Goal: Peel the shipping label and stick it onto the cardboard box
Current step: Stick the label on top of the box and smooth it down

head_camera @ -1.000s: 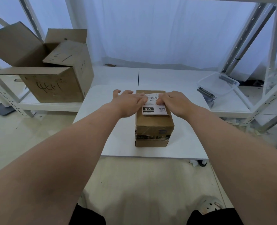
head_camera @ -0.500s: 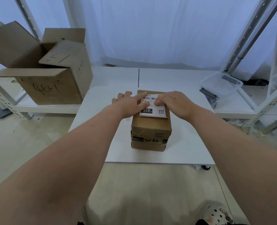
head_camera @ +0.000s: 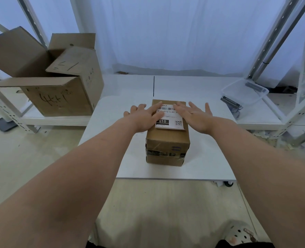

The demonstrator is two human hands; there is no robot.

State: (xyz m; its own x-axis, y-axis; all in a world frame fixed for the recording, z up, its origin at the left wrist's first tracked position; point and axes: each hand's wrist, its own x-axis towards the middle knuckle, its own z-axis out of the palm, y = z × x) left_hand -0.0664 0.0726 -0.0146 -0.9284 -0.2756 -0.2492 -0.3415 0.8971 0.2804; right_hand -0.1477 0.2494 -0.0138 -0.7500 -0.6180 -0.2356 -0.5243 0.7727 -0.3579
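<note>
White table (head_camera: pixel 201 158), label (head_camera: pixel 169 120) hand-covered

A brown cardboard box (head_camera: pixel 167 140) is seen, banded with dark printed tape. A white label (head_camera: pixel 170 119) on it is marked with black barcode stripes, a black block reading 010 and a small square code. The table (head_camera: pixel 201 158) is white. A larger brown box (head_camera: pixel 58 97) is scrawled with black marker. Pale curtains (head_camera: pixel 166 33) are seen behind.
</note>
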